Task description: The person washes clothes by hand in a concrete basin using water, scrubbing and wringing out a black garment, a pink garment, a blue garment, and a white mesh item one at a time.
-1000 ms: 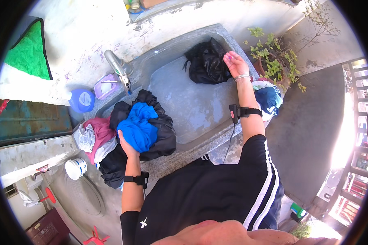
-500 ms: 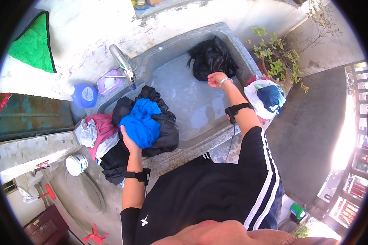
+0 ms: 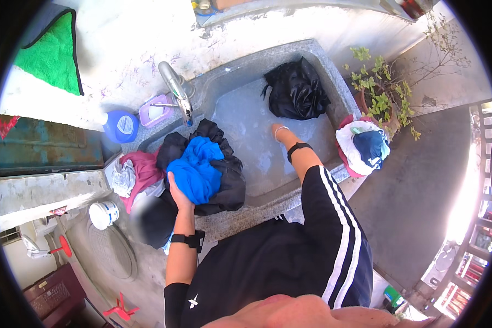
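Clock centred on the sink (image 3: 338,79), 12 = top of view, going left to right. Green cloth (image 3: 50,57) hangs on the wall, far out at 10. White bucket (image 3: 104,215) at 8. Blue jug (image 3: 120,127) at 9. Pink clothes (image 3: 143,172) heaped between 8 and 9. Purple soap box (image 3: 156,111) just beside the tap (image 3: 175,87), both near 10.

Left hand (image 3: 179,192) at 8, against the near-left edge of the blue cloth (image 3: 198,174). Its fingers tuck mostly out of sight, so can't tell how firmly they're closed. Blue cloth lies on the slick-looking black clothes (image 3: 228,186) by the left end of the sink. Likely best: palm low and wide under the blue cloth, so the stack doesn't slide.

Right hand (image 3: 277,133) near clock centre, over the sink floor, apart from the black bundle (image 3: 298,92) at 1. Its fingers are foreshortened; can't tell whether bent or straight. For reaching across, a low, relaxed wrist should work, with the forearm clear of the near rim. White-and-blue clothes pile (image 3: 361,143) at 3, right rim: elbow wide of it, else it could tip. Potted plant (image 3: 381,98) at 2.
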A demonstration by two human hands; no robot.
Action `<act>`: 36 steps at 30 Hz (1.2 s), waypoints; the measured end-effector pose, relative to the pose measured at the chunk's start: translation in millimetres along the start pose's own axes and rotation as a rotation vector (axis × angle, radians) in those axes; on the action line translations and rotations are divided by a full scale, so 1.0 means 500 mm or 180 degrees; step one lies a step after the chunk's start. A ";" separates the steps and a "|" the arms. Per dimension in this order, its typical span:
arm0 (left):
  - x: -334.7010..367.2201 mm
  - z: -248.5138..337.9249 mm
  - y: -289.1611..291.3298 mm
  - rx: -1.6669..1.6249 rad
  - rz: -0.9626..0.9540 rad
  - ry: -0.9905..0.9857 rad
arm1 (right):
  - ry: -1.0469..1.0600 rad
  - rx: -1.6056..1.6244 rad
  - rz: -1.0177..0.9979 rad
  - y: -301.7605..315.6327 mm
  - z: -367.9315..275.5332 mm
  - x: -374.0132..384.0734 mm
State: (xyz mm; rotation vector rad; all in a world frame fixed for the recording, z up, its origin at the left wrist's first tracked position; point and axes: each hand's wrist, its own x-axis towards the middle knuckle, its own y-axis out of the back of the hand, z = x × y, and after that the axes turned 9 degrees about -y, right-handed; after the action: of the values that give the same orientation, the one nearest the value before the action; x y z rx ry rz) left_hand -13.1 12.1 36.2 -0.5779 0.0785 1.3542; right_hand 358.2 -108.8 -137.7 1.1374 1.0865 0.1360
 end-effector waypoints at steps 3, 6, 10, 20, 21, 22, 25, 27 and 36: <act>-0.009 0.007 -0.007 0.0001 0.0069 0.0093 | -0.0242 0.0351 0.0005 -0.009 -0.001 0.003; -0.007 0.005 -0.014 0.0019 0.0066 0.0156 | -0.0518 0.0504 -0.0028 -0.017 0.012 0.028; -0.007 0.005 -0.014 -0.0037 0.0131 0.0034 | -0.0917 0.1222 0.0039 0.008 -0.011 0.019; -0.002 0.006 -0.007 0.0003 0.0097 0.0112 | -0.1005 0.1627 0.0293 0.031 -0.033 -0.009; -0.002 0.007 -0.004 0.0021 0.0107 0.0120 | -0.0945 0.1578 0.0271 0.040 -0.041 -0.017; -0.001 0.005 -0.005 0.0007 0.0106 0.0117 | -0.0906 0.1526 0.0255 0.042 -0.041 -0.020; -0.002 0.007 -0.008 0.0002 0.0129 0.0150 | -0.0746 0.1361 0.0293 0.046 -0.049 -0.024; -0.007 0.010 -0.015 0.0034 0.0191 0.0139 | -0.0650 0.1257 0.0314 0.043 -0.053 -0.021; -0.009 0.005 -0.015 -0.0005 0.0243 0.0037 | -0.0561 0.0933 0.0391 0.010 -0.048 -0.002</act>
State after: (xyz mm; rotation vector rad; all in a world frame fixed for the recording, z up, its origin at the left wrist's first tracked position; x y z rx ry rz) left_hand -7.6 8.6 42.6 -0.5891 0.1100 1.4251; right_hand 341.6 -91.1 -133.0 1.4517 0.8982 -0.0291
